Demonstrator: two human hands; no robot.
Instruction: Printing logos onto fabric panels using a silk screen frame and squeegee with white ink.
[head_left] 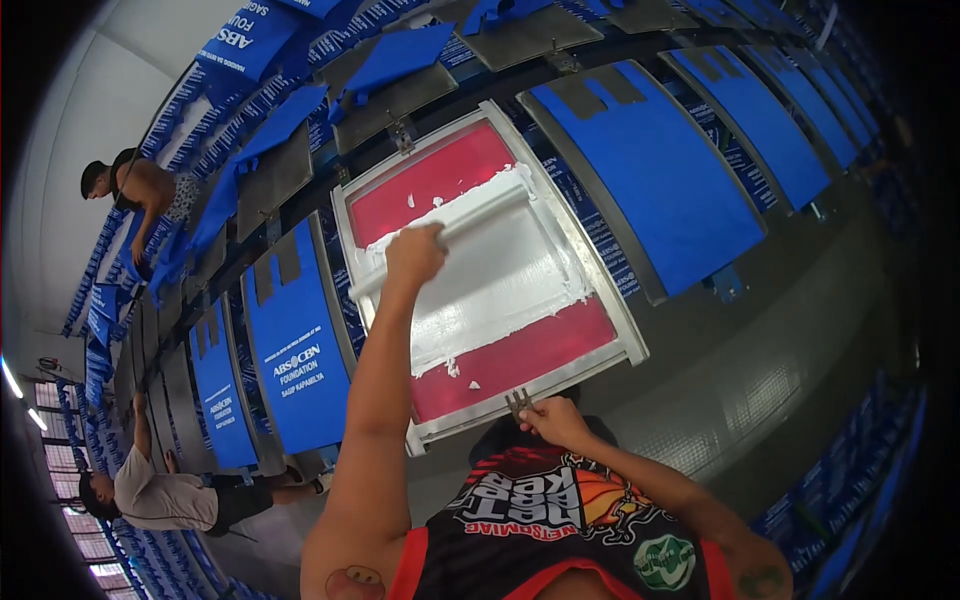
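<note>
A silk-screen printing frame point(626, 343) with pale rails lies in front of me, its mesh point(525, 355) red at both ends. White ink point(500, 275) covers the middle of the mesh, with ragged edges and a few loose blobs. My left hand point(416, 256) is closed over a long pale squeegee point(480, 207), which lies slantwise across the ink, reaching from side rail to side rail. At the frame's near edge, my right hand point(555, 420) is closed around a small metal bracket point(519, 402). My fingers partly hide that bracket.
Boards with blue cut fabric point(650, 170) stand in a row on both sides, including a printed blue piece point(297, 350) to the left. Blue printed pieces hang behind. One person point(150, 195) leans over at the far left; another person point(165, 490) is lower left. Grey floor point(760, 350) shows right.
</note>
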